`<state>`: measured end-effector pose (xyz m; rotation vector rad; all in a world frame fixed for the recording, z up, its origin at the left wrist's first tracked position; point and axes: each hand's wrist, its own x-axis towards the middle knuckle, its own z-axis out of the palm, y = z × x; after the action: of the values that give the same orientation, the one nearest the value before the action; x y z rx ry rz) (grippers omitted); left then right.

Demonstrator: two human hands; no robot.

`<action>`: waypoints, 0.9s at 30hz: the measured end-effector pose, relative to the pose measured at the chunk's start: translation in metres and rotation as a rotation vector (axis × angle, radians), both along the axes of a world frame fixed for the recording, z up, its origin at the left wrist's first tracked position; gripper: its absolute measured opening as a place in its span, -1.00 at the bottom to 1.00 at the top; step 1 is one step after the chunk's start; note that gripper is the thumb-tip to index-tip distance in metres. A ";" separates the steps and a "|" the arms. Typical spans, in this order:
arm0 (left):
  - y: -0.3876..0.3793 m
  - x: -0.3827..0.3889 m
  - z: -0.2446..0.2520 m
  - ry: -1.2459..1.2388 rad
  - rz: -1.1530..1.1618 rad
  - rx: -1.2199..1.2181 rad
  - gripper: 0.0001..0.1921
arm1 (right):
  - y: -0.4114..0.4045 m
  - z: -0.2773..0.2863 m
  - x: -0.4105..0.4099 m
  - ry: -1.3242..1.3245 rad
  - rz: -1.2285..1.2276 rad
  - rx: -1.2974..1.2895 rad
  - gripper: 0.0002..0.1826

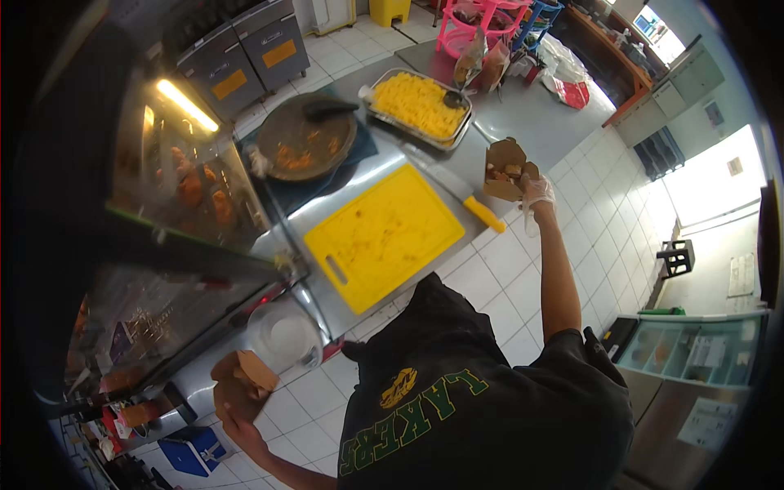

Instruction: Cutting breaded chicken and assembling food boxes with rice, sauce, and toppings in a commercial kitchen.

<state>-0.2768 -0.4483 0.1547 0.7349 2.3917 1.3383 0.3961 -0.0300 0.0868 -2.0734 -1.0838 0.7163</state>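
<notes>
My left hand point(236, 425), bare, holds an open brown paper food box point(245, 383) at the lower left, beside a round translucent plastic container point(285, 334). My right hand point(538, 193), in a clear plastic glove, grips another open brown paper box point(505, 170) with food pieces in it, out past the counter's edge. Between the hands lies a yellow cutting board point(386, 236) with dark stains. A knife with a yellow handle point(484, 214) rests at its right, the handle jutting over the edge. Behind stand a wide bowl point(306, 138) with orange food bits and a tray of yellow food point(416, 104).
A lit glass display case point(190, 184) with fried food stands close on the left. Plastic bags point(484, 64) and a pink rack point(459, 37) are at the counter's far end. A blue box point(193, 450) is at the lower left; a glass-topped chiller point(692, 349) is at the right.
</notes>
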 end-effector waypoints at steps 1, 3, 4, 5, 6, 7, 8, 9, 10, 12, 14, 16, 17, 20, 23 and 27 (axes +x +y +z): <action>0.030 0.041 0.028 -0.020 -0.071 -0.085 -0.41 | 0.022 -0.019 0.030 -0.120 0.006 0.008 -0.59; 0.064 0.102 0.038 -0.050 -0.129 -0.184 -0.44 | 0.056 -0.034 0.062 -0.105 0.004 -0.040 -0.54; 0.092 0.139 0.043 -0.114 -0.173 -0.138 -0.48 | 0.068 -0.039 0.074 -0.103 -0.003 -0.093 -0.48; 0.106 0.161 0.023 -0.039 -0.185 -0.245 -0.49 | 0.081 -0.039 0.082 -0.093 0.002 -0.093 -0.48; 0.141 0.203 0.027 -0.290 -0.188 -0.167 -0.50 | 0.092 -0.038 0.087 -0.109 -0.005 -0.123 -0.50; 0.171 0.241 0.017 -0.198 -0.272 -0.078 -0.51 | 0.100 -0.036 0.095 -0.125 -0.008 -0.155 -0.52; 0.209 0.276 0.020 -0.200 -0.389 -0.136 -0.53 | 0.108 -0.039 0.113 -0.122 -0.010 -0.158 -0.52; 0.242 0.310 0.003 -0.327 -0.404 -0.077 -0.56 | 0.118 -0.050 0.135 -0.072 -0.030 -0.140 -0.52; 0.277 0.342 0.000 -0.501 -0.500 -0.062 -0.57 | 0.123 -0.060 0.154 -0.019 -0.050 -0.131 -0.52; 0.339 0.400 -0.032 -0.393 -0.663 0.000 -0.58 | 0.132 -0.064 0.180 -0.098 0.046 -0.104 -0.47; 0.390 0.441 -0.077 -0.303 -0.739 0.057 -0.53 | 0.132 -0.050 0.174 -0.170 0.156 -0.079 -0.41; 0.428 0.475 -0.091 -0.069 -0.786 0.089 -0.49 | 0.130 0.012 0.134 -0.137 -0.106 -0.286 -0.28; 0.443 0.493 -0.090 -0.107 -0.837 0.006 -0.51 | 0.120 0.016 0.143 -0.134 -0.134 -0.296 -0.28; 0.470 0.525 -0.094 -0.180 -0.874 -0.081 -0.51 | 0.113 0.034 0.179 -0.158 -0.088 -0.038 -0.38; 0.476 0.529 -0.111 -0.297 -0.881 -0.098 -0.45 | 0.117 0.060 0.198 0.145 -0.036 0.073 -0.45; 0.466 0.529 -0.116 -0.460 -0.893 -0.127 -0.29 | 0.143 0.099 0.198 0.264 0.205 0.162 -0.69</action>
<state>0.2519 0.0174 0.0385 1.1170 1.4658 0.8323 0.5944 0.1134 0.1861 -1.6927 -1.1706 0.9406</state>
